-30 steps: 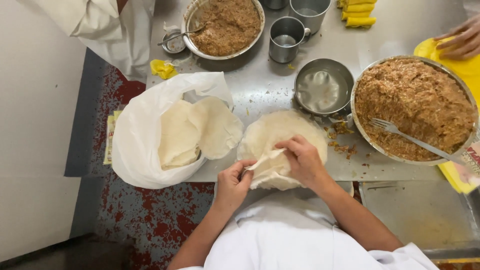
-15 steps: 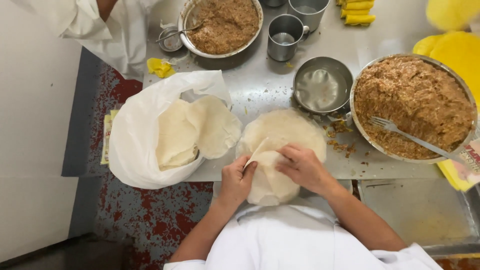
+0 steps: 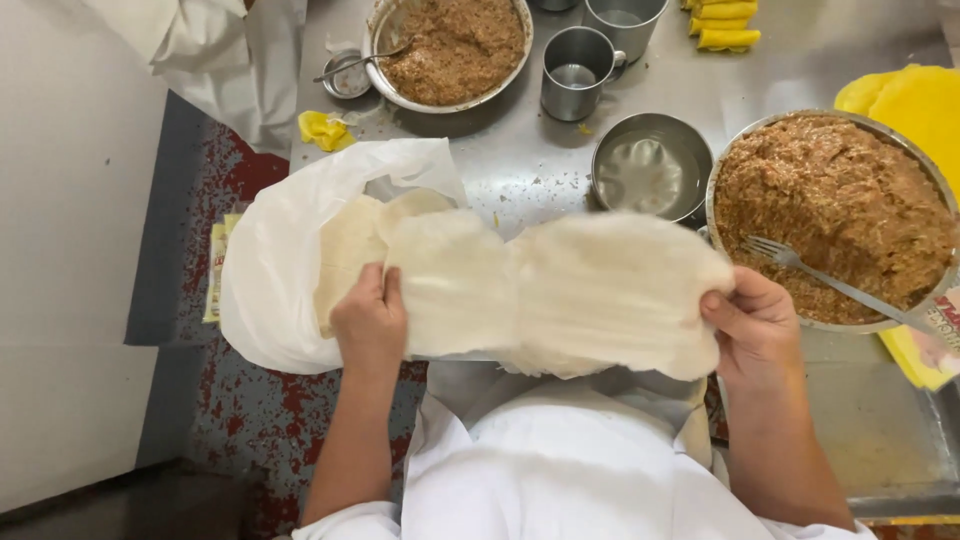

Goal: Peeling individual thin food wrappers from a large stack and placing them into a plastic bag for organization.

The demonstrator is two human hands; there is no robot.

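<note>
I hold up thin, pale round wrapper sheets (image 3: 560, 290), spread wide in front of my chest and partly peeled apart. My left hand (image 3: 368, 322) grips their left edge and my right hand (image 3: 752, 325) grips their right edge. Behind the left hand lies a white plastic bag (image 3: 270, 270) with more wrapper sheets (image 3: 345, 250) in it. At my right hand stands a large metal bowl of brown minced filling (image 3: 835, 205) with a fork (image 3: 830, 285) resting in it.
A small metal bowl of water (image 3: 650, 165) sits on the steel table (image 3: 810, 50). Farther back are a second bowl of filling (image 3: 455, 45), two metal cups (image 3: 572, 72), yellow rolls (image 3: 725, 22) and yellow sheets (image 3: 915, 100). Another person's white garment (image 3: 210, 55) is at top left.
The wrapper sheets were on the table with my fingers picking at a folded edge. Now both hands have lifted them and pulled them wide apart. The other person's hand at top right is gone.
</note>
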